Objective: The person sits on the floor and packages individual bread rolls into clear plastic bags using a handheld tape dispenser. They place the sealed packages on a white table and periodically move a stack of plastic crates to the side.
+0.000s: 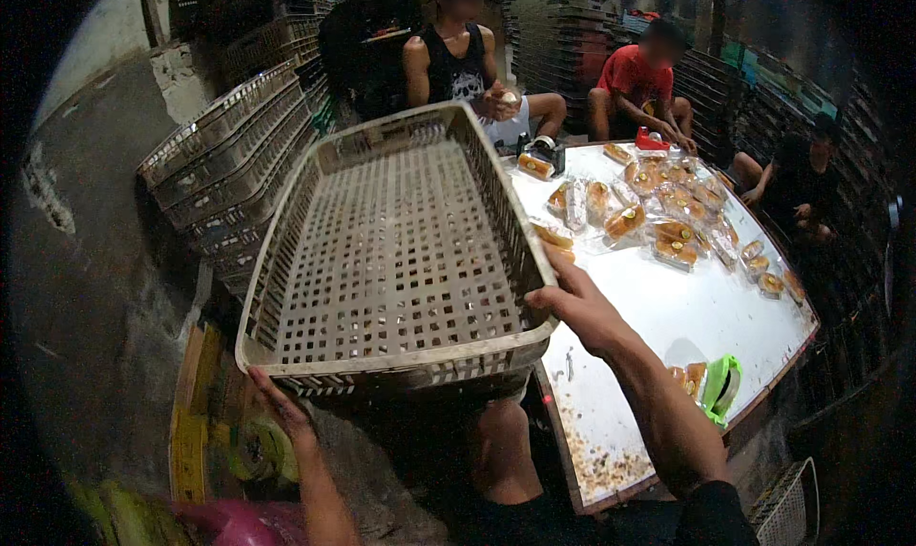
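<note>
A grey plastic crate (pixel 391 363) with a lattice bottom hangs tilted in front of me, left of the white table, its bare inside facing me. My right hand (pixel 584 303) grips its right rim near the close corner, the thumb over the edge. At the near left corner my left hand (pixel 280 408) supports the crate from outside and below; part of its fingers is hidden by the wall. Bread rolls in clear wrappers (pixel 625 223) lie just beyond the right hand on the table.
The white table (pixel 687 317) holds a green tape dispenser (pixel 722 388), a black one (pixel 544 153), a red one (pixel 652 140) and crumbs. Stacked crates (pixel 215 155) stand at left. Several people sit around the far side; one person (pixel 458 64) holds a small item.
</note>
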A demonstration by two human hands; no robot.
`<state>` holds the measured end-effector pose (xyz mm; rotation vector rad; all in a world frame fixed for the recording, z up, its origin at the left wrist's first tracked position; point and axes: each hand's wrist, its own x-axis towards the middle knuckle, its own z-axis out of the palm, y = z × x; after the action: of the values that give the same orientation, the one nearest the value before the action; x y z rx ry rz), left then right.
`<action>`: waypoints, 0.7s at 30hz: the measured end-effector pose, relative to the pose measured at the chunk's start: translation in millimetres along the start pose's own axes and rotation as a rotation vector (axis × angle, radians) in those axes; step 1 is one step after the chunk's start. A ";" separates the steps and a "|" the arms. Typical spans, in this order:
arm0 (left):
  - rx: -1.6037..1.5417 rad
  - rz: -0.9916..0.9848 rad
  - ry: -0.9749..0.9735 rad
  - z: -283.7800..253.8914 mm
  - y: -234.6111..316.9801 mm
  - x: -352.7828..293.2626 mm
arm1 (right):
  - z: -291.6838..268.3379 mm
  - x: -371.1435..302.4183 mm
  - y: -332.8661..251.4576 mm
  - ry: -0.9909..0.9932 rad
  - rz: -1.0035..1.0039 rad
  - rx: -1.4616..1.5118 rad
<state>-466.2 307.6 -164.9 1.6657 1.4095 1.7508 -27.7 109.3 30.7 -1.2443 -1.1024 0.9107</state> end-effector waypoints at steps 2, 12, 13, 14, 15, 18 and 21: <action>0.029 -0.018 0.037 2.3 -10.4 4.0 | 6.3 8.5 2.4 0.027 0.156 -0.164; 0.143 -0.014 0.135 3.7 -25.3 16.5 | 11.5 -10.6 49.8 -0.028 -0.146 -0.082; 0.165 -0.004 0.148 6.5 -14.0 19.6 | 9.4 -9.9 50.3 -0.037 -0.133 -0.061; 0.197 0.007 0.181 10.9 1.8 21.6 | 6.5 -10.4 49.8 -0.071 -0.156 -0.048; 0.250 0.028 0.222 16.7 21.6 21.4 | 0.8 -14.3 47.9 -0.132 -0.190 -0.043; 0.239 0.312 0.483 46.3 98.5 -6.4 | -28.3 -37.0 42.6 -0.190 -0.185 -0.162; -0.067 0.696 0.294 90.2 181.4 -79.7 | -87.5 -61.5 48.3 -0.013 -0.117 -0.035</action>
<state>-298.1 200.1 -77.9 2.0852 0.8954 2.4603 43.9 34.2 -24.2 -1.1903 -1.1933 0.8149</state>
